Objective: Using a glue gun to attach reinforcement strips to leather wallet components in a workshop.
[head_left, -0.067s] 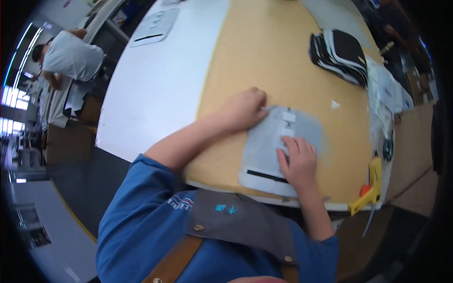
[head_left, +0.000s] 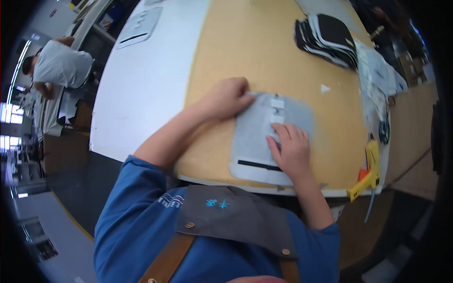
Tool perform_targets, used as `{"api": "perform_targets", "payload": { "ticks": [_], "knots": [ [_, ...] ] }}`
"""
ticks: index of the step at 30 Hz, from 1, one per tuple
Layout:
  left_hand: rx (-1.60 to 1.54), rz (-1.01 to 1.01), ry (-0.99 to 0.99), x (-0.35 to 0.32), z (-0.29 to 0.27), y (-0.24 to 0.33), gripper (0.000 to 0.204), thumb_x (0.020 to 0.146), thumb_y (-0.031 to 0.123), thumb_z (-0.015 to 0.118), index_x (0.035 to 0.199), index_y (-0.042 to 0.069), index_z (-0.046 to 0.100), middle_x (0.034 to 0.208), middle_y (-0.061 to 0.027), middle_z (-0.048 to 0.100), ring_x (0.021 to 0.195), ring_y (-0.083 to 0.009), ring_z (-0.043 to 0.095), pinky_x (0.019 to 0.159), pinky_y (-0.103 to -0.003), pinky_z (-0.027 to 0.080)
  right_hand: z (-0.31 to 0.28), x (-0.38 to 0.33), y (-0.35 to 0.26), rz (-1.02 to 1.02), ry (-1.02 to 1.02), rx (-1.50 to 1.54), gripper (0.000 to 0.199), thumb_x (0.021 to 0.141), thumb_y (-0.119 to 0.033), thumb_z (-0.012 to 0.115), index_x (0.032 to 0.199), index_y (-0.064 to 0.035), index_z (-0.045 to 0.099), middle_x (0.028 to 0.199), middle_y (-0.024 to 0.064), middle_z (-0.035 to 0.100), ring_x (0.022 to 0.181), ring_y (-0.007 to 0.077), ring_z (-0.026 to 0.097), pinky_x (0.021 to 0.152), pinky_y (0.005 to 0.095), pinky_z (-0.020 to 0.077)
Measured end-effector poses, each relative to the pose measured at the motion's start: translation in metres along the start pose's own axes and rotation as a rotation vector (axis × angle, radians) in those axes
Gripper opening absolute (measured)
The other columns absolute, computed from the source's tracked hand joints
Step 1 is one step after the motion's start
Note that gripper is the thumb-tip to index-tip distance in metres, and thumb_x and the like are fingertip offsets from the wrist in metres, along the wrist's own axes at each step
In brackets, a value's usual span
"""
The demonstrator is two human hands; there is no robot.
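Note:
A grey, sheet-like panel (head_left: 252, 137) with rounded corners lies on the tan part of the table in front of me. A black strip (head_left: 257, 165) runs along its near end, and small white tabs (head_left: 277, 104) line its middle toward the far end. At the panel's far left corner is my left hand (head_left: 229, 98), closed, its fingers curled and the thumb at the corner. My right hand (head_left: 292, 150) rests on the panel's right half, fingers spread over the surface near the tabs. The hand and wrist cover part of the panel's near right side.
A stack of black and white rounded panels (head_left: 336, 35) sits at the far right. A yellow glue gun (head_left: 371, 162) lies at the right edge near white plastic bags (head_left: 380, 78). Another grey panel (head_left: 141, 26) is far left. A person (head_left: 63, 63) works beyond the table.
The whole scene has shifted slightly up and left in view. Both hands keep about the same places on the grey panel.

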State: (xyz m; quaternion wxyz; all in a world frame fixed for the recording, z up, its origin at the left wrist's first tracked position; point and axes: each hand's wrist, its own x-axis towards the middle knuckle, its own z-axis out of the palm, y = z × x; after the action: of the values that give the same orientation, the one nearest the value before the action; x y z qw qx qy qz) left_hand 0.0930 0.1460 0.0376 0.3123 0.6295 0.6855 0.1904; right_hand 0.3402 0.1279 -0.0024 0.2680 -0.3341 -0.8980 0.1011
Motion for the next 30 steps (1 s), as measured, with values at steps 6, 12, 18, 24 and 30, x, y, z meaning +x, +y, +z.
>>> {"api": "perform_targets", "payload": {
  "ticks": [6, 12, 18, 24, 30],
  "knots": [
    [-0.628, -0.34, -0.298, -0.031, -0.008, -0.013, 0.036, 0.092, 0.037, 0.069, 0.1, 0.002, 0.066, 0.071, 0.0001, 0.057, 0.054, -0.0045, 0.048, 0.043, -0.021, 0.033, 0.001, -0.004, 0.006, 0.06, 0.017, 0.071, 0.034, 0.084, -0.021, 0.071, 0.114, -0.0089, 0.061, 0.092, 0.0039, 0.062, 0.085, 0.0212, 0.061, 0.081, 0.0363, 0.0413],
    [-0.606, -0.351, -0.278, -0.077, 0.026, 0.003, 0.031, 0.093, 0.03, 0.069, 0.098, -0.001, 0.068, 0.074, -0.003, 0.065, 0.06, -0.0082, 0.056, 0.053, -0.024, 0.044, -0.001, -0.005, 0.007, 0.182, 0.027, 0.265, 0.035, 0.086, -0.016, 0.072, 0.118, -0.0071, 0.06, 0.09, 0.0037, 0.063, 0.079, 0.0209, 0.06, 0.081, 0.0347, 0.0424],
    [-0.334, -0.051, 0.037, -0.068, 0.002, -0.025, 0.025, 0.093, 0.016, 0.067, 0.11, -0.002, 0.067, 0.087, -0.005, 0.07, 0.078, -0.0095, 0.06, 0.071, -0.03, 0.051, -0.008, -0.026, 0.039, 0.268, 0.558, 0.256, 0.028, 0.09, -0.008, 0.067, 0.116, -0.0028, 0.061, 0.095, 0.008, 0.065, 0.082, 0.0189, 0.059, 0.08, 0.0319, 0.0477],
    [-0.156, -0.109, 0.404, -0.053, -0.118, -0.13, 0.027, 0.091, 0.021, 0.067, 0.108, 0.0, 0.068, 0.089, -0.0129, 0.07, 0.078, -0.0201, 0.065, 0.074, -0.033, 0.052, -0.013, -0.023, 0.047, 0.543, 0.507, 0.307, 0.019, 0.097, -0.012, 0.06, 0.111, 0.0008, 0.061, 0.1, 0.0066, 0.062, 0.092, 0.0152, 0.057, 0.084, 0.0279, 0.0472],
    [0.235, -0.273, 0.449, -0.052, -0.235, -0.241, 0.027, 0.088, 0.022, 0.067, 0.102, -0.002, 0.068, 0.093, -0.0175, 0.07, 0.085, -0.0291, 0.066, 0.077, -0.039, 0.05, -0.004, -0.015, 0.052, 0.649, 0.523, 0.466, 0.016, 0.099, -0.012, 0.058, 0.106, 0.0012, 0.062, 0.097, 0.004, 0.063, 0.088, 0.0116, 0.058, 0.076, 0.0255, 0.0479]
  ]
}}
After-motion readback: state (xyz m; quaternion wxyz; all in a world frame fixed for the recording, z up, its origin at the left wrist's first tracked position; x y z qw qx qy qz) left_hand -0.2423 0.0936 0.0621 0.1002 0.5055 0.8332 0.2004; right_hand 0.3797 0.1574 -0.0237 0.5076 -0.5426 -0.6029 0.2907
